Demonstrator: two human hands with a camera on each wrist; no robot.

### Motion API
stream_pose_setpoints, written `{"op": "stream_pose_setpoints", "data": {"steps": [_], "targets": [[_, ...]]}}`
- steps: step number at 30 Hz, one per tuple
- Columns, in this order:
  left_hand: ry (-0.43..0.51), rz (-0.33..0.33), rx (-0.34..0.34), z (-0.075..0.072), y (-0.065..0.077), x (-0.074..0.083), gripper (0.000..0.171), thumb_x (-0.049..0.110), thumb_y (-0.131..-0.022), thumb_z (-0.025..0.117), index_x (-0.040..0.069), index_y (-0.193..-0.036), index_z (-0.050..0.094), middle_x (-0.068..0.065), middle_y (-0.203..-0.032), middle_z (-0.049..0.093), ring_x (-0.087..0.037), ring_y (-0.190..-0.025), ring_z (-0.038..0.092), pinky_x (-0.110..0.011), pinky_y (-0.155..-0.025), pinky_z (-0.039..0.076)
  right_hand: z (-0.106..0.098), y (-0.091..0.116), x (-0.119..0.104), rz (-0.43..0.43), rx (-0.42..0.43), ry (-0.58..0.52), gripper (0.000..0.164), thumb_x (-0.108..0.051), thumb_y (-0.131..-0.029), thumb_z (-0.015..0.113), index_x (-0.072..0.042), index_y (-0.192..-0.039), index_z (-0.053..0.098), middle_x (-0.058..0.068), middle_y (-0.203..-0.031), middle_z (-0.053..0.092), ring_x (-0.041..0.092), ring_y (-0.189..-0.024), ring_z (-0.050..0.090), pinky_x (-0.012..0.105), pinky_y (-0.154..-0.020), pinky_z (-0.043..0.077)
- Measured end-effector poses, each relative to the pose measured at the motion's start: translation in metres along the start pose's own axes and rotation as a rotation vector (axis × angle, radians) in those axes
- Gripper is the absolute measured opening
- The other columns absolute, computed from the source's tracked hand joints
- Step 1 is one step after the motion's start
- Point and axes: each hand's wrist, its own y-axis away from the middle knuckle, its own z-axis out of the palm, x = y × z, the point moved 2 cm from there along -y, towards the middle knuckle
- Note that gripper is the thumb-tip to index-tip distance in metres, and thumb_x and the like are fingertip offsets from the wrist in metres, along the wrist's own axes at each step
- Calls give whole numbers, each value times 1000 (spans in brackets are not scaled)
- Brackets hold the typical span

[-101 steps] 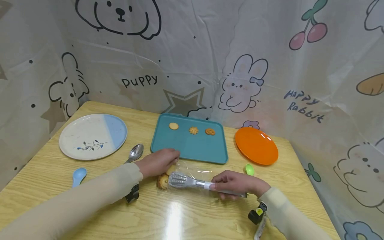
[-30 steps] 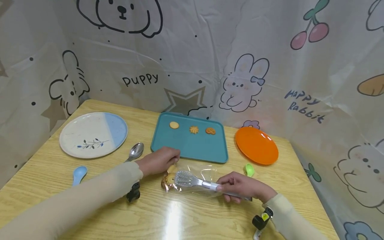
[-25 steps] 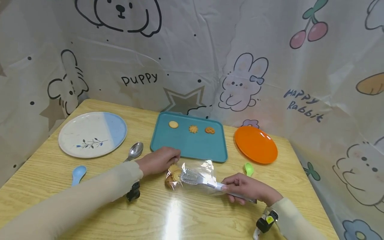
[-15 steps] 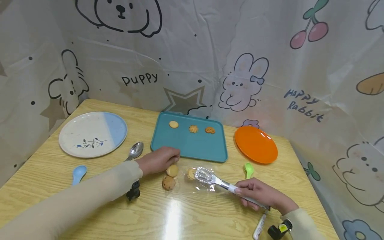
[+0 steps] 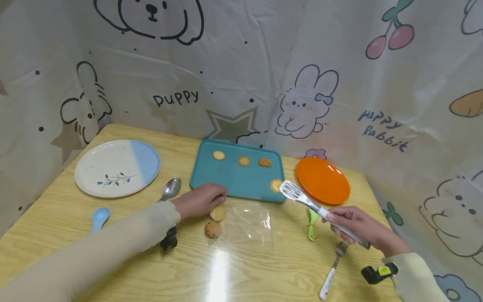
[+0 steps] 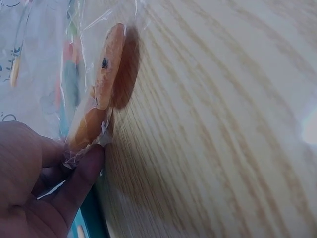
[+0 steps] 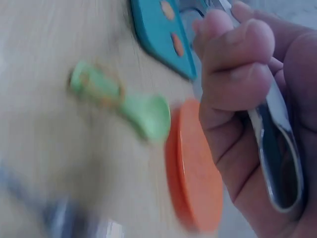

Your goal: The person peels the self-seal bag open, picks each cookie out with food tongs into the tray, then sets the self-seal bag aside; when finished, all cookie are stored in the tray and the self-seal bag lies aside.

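My left hand (image 5: 200, 201) pinches the edge of a clear plastic bag (image 5: 247, 224) lying in front of the tray. Inside the bag, near the left fingers, are a pale round cookie (image 5: 217, 213) and a browner cookie (image 5: 213, 229). In the left wrist view, thumb and fingers (image 6: 84, 173) grip the crinkled film right beside the cookies. My right hand (image 5: 356, 226) grips metal tongs (image 5: 307, 200) around their handle, which curves out of the fist in the right wrist view. A ring-shaped cookie (image 5: 276, 186) shows at the tongs' tip, over the front right corner of the teal tray (image 5: 237, 178).
Along the tray's back lie an oval cookie (image 5: 219, 155), a flower-shaped one (image 5: 244, 161) and a pretzel-shaped one (image 5: 265, 162). An orange plate (image 5: 322, 180), green spoon (image 5: 311, 230) and fork (image 5: 332, 268) are at right; a white-blue plate (image 5: 113, 167), metal spoon (image 5: 171, 188) and blue spoon (image 5: 100, 217) at left.
The tongs have come out of the bag with a cookie and moved right and up to the tray's corner. The bag now lies flatter; my left hand has stayed in place.
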Motion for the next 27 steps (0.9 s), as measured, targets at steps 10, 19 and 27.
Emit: {"op": "stream_pose_setpoints", "data": {"steps": [10, 19, 27], "targets": [[-22, 9, 22, 2, 1, -4, 16, 15, -102, 49, 11, -88, 56, 5, -72, 48, -9, -67, 43, -26, -64, 39, 30, -129, -58, -23, -69, 133, 43, -42, -99, 51, -3, -113, 63, 20, -76, 60, 16, -51, 47, 29, -50, 44], [-11, 12, 29, 4, 3, -6, 17, 15, -102, 49, 12, -86, 55, 5, -71, 47, -8, -65, 41, -25, -63, 39, 51, -168, -70, 0, -91, 113, 40, -42, -100, 51, -7, -115, 64, 3, -72, 64, 12, -51, 49, 25, -50, 44], [-22, 27, 33, 3, 0, -5, 18, 15, -101, 50, 11, -85, 55, 6, -70, 46, -8, -66, 41, -24, -63, 38, 27, -114, -61, -64, 40, 129, 40, -40, -101, 48, -4, -114, 61, 31, -87, 59, 14, -53, 50, 28, -47, 45]]}}
